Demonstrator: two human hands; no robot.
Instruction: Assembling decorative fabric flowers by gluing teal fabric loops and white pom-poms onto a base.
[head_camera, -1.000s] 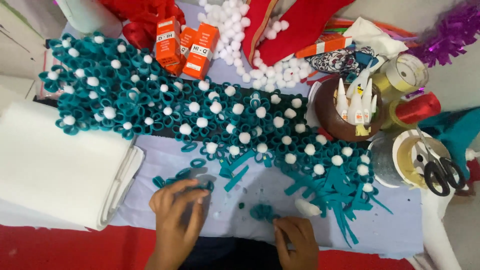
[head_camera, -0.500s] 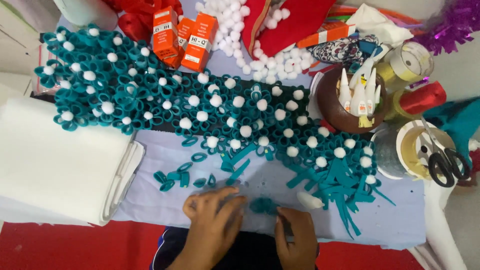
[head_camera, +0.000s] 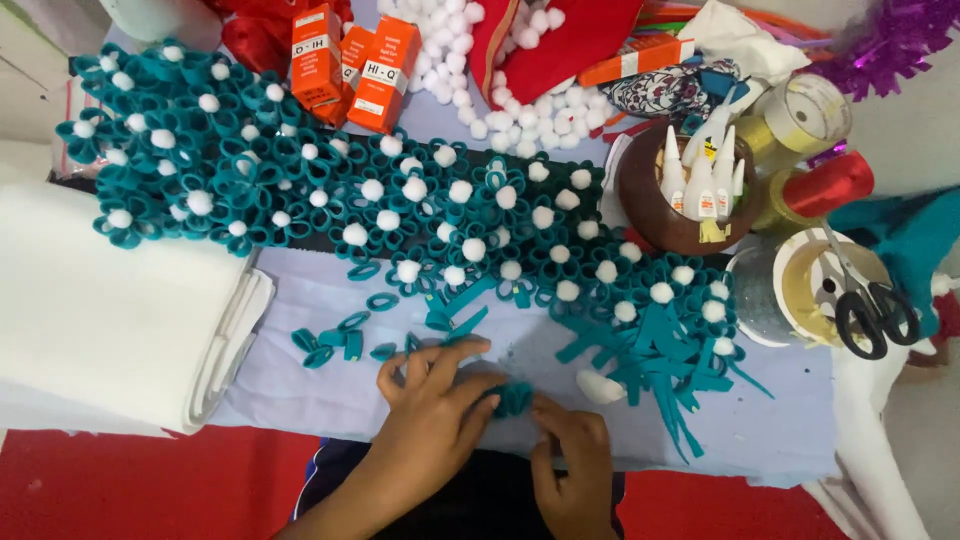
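Observation:
A small teal felt flower (head_camera: 514, 398) lies at the near edge of the pale cloth, pinched between both my hands. My left hand (head_camera: 432, 398) covers its left side with the fingers spread over it. My right hand (head_camera: 570, 452) presses it from the right and below. Loose teal felt loops (head_camera: 340, 338) lie just left of my left hand, and cut teal felt strips (head_camera: 660, 375) lie to the right. A white glue tube (head_camera: 600, 386) rests beside my right hand. A long band of finished teal flowers with white pompom centres (head_camera: 400, 215) stretches across the cloth beyond.
A stack of white felt (head_camera: 110, 310) lies at left. Orange boxes (head_camera: 350, 65) and loose white pompoms (head_camera: 500, 90) are at the back. A brown bowl of glue tubes (head_camera: 685, 190), tape rolls (head_camera: 805, 105) and black scissors (head_camera: 865, 305) stand at right.
My left hand has moved right from the loose loops to the small flower, and both hands have closed in on it. The camera view has shifted slightly.

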